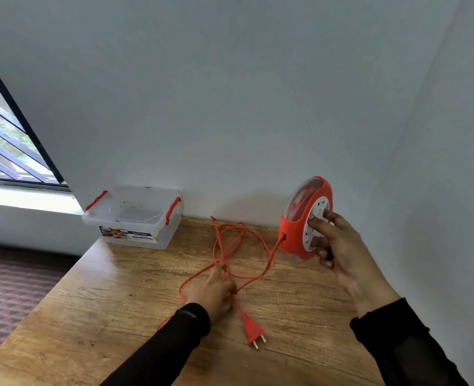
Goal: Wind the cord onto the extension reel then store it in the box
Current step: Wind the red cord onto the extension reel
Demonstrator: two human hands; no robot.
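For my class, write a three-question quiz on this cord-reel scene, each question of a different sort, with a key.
1. True or false: the plug lies on the table.
2. Which hand holds the reel? A) left B) right C) neither
3. Fill in: the box stands at the table's far ____ corner.

Key:
1. True; it lies flat near the left hand, which holds the cord.
2. B; the right hand has its fingers on the reel's white face, and the reel is on edge.
3. Left, near the window.
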